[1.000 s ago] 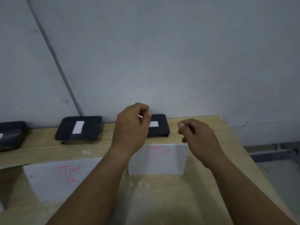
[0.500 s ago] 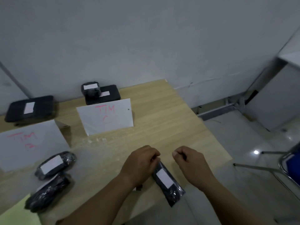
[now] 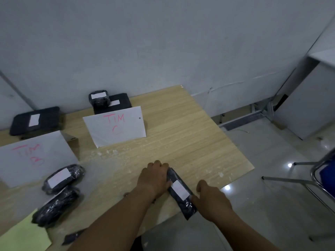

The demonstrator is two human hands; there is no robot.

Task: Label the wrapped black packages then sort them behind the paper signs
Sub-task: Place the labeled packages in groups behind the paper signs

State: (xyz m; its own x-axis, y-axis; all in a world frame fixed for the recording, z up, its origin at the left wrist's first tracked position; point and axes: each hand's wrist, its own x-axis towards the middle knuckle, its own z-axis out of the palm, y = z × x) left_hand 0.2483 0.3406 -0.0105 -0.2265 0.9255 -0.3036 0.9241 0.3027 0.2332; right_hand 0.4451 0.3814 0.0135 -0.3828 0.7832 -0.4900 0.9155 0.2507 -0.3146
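Observation:
A long black wrapped package (image 3: 181, 193) with a white label lies near the table's front edge. My left hand (image 3: 154, 178) grips its far end and left side. My right hand (image 3: 210, 198) holds its right side with the thumb on it. Behind the "TIM C" paper sign (image 3: 116, 125) sit two labelled black packages, a small one (image 3: 99, 99) on top of a flat one (image 3: 121, 103). Another flat labelled package (image 3: 34, 120) lies behind the "TIM B" sign (image 3: 30, 156). Two wrapped packages lie at the left front, one labelled (image 3: 62, 178) and one nearer (image 3: 54, 209).
The wooden table (image 3: 181, 133) ends at the right, with tiled floor beyond. A blue-seated metal chair (image 3: 324, 176) stands at the far right, a white cabinet (image 3: 308, 105) behind it. A pale green sheet (image 3: 23, 236) lies at the front left corner, a small black scrap (image 3: 72, 237) beside it.
A second ago both hands were raised behind the TIM C sign; they came down to the front edge and now close on the long labelled package. The view tilted down and right.

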